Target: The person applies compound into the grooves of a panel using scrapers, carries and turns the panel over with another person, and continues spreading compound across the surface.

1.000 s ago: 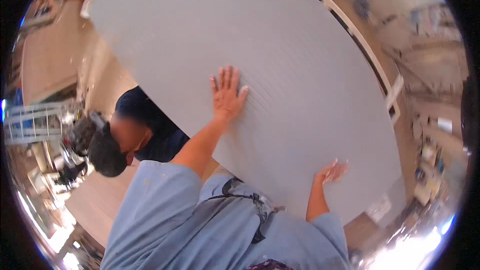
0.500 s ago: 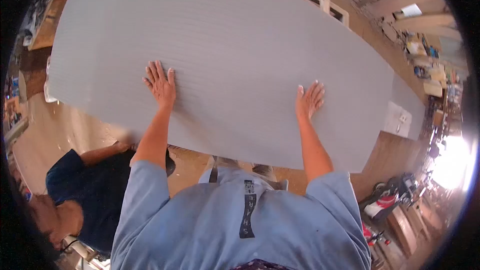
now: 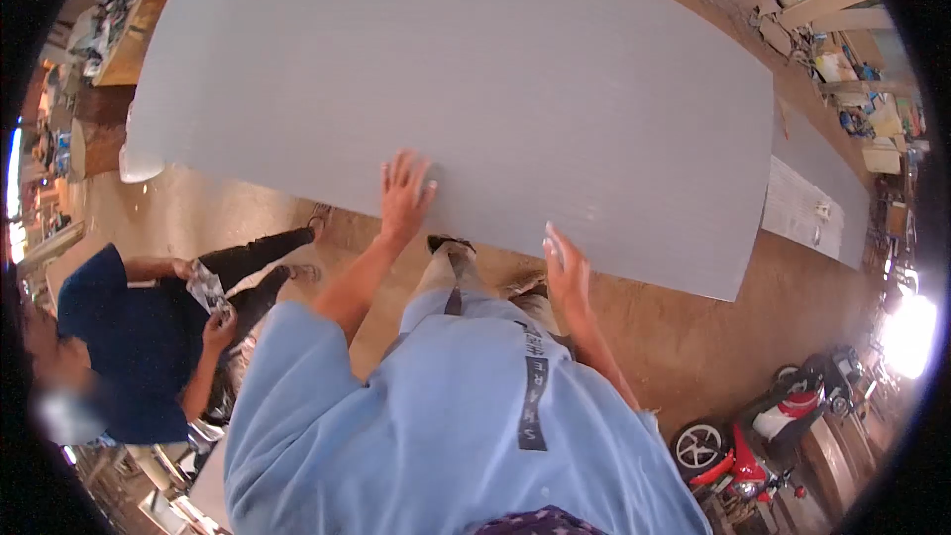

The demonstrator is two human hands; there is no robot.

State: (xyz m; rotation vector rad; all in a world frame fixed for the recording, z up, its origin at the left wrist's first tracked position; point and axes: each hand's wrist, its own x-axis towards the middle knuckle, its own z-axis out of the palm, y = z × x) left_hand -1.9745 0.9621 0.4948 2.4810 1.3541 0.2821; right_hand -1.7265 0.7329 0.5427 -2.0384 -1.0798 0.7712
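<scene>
A large grey sheet (image 3: 466, 69) with a faintly ribbed surface spreads out in front of me at about waist height. Over its near part, left of centre, is my left hand (image 3: 406, 196), fingers apart and slightly blurred, holding nothing. My right hand (image 3: 567, 267) is at the sheet's near edge, right of my body, its fingers stretched out and partly overlapping the edge in this view. Nothing shows in that hand.
On my left a person in a dark shirt (image 3: 129, 337) holds a crumpled, shiny piece (image 3: 208, 289). A red motorbike (image 3: 748, 461) stands at the lower right. Another grey panel with a whitish patch (image 3: 807, 203) lies beyond the sheet's right end. A wooden bench (image 3: 149, 15) is at upper left.
Both my hands have drawn back toward the near edge and closer together. The sheet's near edge sits higher in view. The person on the left now shows more fully.
</scene>
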